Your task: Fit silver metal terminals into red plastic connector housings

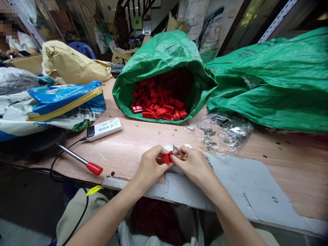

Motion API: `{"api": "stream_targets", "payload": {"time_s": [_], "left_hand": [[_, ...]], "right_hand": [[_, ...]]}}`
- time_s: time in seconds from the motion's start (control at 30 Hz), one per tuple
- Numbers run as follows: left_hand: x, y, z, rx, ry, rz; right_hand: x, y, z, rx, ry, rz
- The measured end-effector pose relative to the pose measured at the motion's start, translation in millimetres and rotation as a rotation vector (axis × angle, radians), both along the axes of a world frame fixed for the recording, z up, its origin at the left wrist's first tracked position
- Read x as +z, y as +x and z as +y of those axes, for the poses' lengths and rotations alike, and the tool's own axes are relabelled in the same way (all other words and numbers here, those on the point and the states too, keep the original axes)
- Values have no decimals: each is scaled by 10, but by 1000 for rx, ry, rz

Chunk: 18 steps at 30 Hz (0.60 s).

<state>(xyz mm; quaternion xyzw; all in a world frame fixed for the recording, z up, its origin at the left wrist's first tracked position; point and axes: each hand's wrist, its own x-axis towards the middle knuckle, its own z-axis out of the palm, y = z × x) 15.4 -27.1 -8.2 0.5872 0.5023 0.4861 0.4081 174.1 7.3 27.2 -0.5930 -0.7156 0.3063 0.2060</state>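
Observation:
My left hand (150, 165) pinches a small red plastic piece (167, 157) just above the table's near edge. My right hand (193, 164) meets it from the right, fingers closed on a thin metal tool (177, 150) with a yellow bit at its base. The tool's tip points up and left, next to the red piece. An open green woven sack (164, 54) lies behind, spilling several red plastic pieces (161, 102) onto the wooden table (133, 143).
A clear plastic bag of small metal parts (220, 131) lies right of my hands, on a grey sheet (238, 181). A second green sack (276, 82) fills the right. A white remote-like device (104, 128), a red-tipped rod (82, 160) and printed bags (51, 106) lie left. A person (15, 37) sits far left.

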Motion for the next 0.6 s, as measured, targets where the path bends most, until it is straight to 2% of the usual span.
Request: {"api": "stream_targets", "payload": {"time_s": [0.27,0.5,0.6], "left_hand": [[-19,18,-9,7,60,79],[-10,13,2,6,21,32],[-8,8,7,3,-1,21]], "right_hand": [[9,-67,-48,-53,33,-76],[-29,99,62,-112,-120,117],[-52,185,114,-92,-181,172]]}}
